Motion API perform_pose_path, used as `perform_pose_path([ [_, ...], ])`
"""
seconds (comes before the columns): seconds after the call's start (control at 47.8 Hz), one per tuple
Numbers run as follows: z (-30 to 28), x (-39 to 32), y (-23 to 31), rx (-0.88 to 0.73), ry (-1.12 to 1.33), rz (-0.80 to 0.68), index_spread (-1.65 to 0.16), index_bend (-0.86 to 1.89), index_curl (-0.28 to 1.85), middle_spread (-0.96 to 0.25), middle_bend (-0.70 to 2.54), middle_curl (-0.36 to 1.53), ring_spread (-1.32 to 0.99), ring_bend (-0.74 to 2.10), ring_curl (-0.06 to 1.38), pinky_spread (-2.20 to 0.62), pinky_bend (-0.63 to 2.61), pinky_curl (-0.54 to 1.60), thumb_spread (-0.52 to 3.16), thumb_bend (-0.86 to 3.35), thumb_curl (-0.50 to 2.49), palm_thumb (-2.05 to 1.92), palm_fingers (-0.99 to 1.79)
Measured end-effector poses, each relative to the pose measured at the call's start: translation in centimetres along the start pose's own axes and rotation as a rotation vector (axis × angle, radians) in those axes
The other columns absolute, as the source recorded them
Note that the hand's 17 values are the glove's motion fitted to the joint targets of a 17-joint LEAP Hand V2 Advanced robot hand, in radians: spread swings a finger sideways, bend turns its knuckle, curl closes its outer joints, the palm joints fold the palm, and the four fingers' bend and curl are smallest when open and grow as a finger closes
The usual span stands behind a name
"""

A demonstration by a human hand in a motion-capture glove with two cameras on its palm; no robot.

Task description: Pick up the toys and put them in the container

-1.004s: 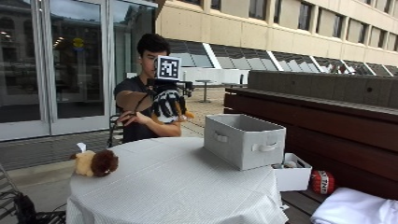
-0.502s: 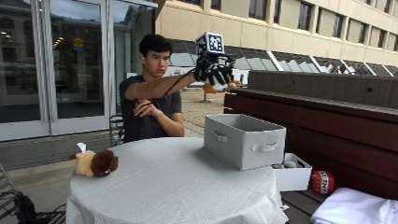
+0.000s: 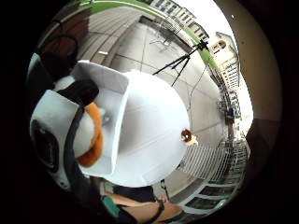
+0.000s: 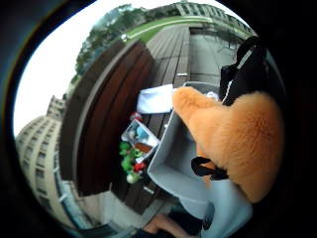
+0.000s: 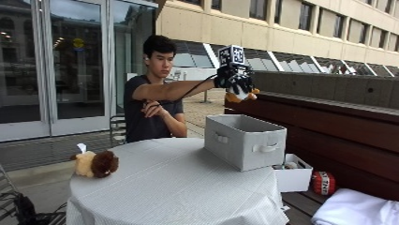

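Note:
My gloved right hand (image 5: 235, 81) is raised above the far side of the grey fabric container (image 5: 244, 140) and grips an orange and white plush toy (image 5: 239, 95). The toy's orange fur (image 4: 237, 144) fills much of the thumb side palm view, with the container's open inside (image 4: 171, 158) below it. In the little finger side palm view the toy's white and orange parts (image 3: 86, 135) sit close to the palm. A second plush toy (image 5: 95, 163), tan and dark brown, lies on the round table (image 5: 174, 187) near its left edge.
A white cloth covers the table. A wooden bench (image 5: 330, 136) runs behind the container, with a small white box of toys (image 5: 291, 174), a red object (image 5: 322, 182) and a white cloth (image 5: 355, 208) on it. A tripod (image 3: 184, 58) stands on the paving.
My right hand carried the plush toy from in front of the person's chest up and to the right. It now hangs lower, right above the container.

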State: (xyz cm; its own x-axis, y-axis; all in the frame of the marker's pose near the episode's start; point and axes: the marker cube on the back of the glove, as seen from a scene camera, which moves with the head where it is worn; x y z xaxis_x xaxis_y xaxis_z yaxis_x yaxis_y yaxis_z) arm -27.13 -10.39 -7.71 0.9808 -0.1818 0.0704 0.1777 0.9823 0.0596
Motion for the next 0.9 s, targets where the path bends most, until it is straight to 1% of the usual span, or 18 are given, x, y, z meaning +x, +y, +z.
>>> perform_pose_path([
  [0.063, 1.3, 1.5, -0.8, -0.056, 0.000, -0.056, -0.36, 0.37, 0.61, -0.49, 0.52, 0.63, -0.47, 0.79, 0.44, -0.38, 0.96, 0.36, 0.94, 0.03, 0.79, 0.68, 0.87],
  [0.146, 2.6, 2.0, -0.9, -0.155, -0.026, -0.075, -0.38, 0.31, 0.61, -0.46, 0.44, 0.61, -0.44, 0.79, 0.45, -0.34, 0.98, 0.37, 1.07, -0.05, 0.70, 0.52, 0.72],
  [0.167, 2.8, 2.1, -0.9, -0.166, -0.040, -0.079, -0.38, 0.26, 0.60, -0.41, 0.36, 0.59, -0.42, 0.77, 0.45, -0.31, 0.98, 0.38, 1.07, -0.13, 0.65, 0.38, 0.52],
  [0.209, 3.0, 2.1, -0.7, -0.168, -0.070, -0.085, -0.38, 0.23, 0.62, -0.37, 0.33, 0.60, -0.38, 0.78, 0.47, -0.28, 1.03, 0.40, 1.07, -0.13, 0.60, 0.26, 0.41],
  [0.251, 3.1, 2.2, -0.5, -0.151, -0.090, -0.092, -0.38, 0.12, 0.58, -0.30, 0.26, 0.57, -0.32, 0.74, 0.46, -0.24, 1.10, 0.42, 1.02, -0.17, 0.55, 0.08, 0.23],
  [0.335, 2.9, 3.7, -0.6, -0.089, -0.060, -0.100, -0.38, 0.10, 0.53, -0.18, 0.19, 0.55, -0.21, 0.59, 0.42, -0.16, 1.21, 0.44, 0.97, -0.13, 0.49, -0.07, -0.03],
  [0.397, 2.7, 5.1, -0.4, -0.066, -0.013, -0.093, -0.38, 0.10, 0.48, -0.12, 0.18, 0.52, -0.16, 0.54, 0.38, -0.12, 1.22, 0.42, 0.95, -0.11, 0.46, -0.10, -0.06],
  [0.544, 2.0, 7.7, 1.0, -0.061, 0.023, -0.055, -0.38, 0.12, 0.43, -0.07, 0.19, 0.50, -0.08, 0.46, 0.33, -0.05, 1.17, 0.39, 0.92, -0.10, 0.39, -0.11, -0.10],
  [0.69, 1.7, 12.8, 2.2, -0.056, 0.070, -0.004, -0.37, 0.09, 0.37, -0.05, 0.19, 0.48, -0.05, 0.49, 0.33, -0.02, 1.14, 0.37, 0.91, -0.09, 0.34, -0.10, -0.09],
  [0.899, 1.6, 22.9, 4.3, -0.043, 0.120, 0.112, -0.36, 0.10, 0.31, -0.05, 0.19, 0.47, -0.02, 0.48, 0.33, 0.02, 1.12, 0.36, 0.90, -0.09, 0.30, -0.10, -0.11],
])
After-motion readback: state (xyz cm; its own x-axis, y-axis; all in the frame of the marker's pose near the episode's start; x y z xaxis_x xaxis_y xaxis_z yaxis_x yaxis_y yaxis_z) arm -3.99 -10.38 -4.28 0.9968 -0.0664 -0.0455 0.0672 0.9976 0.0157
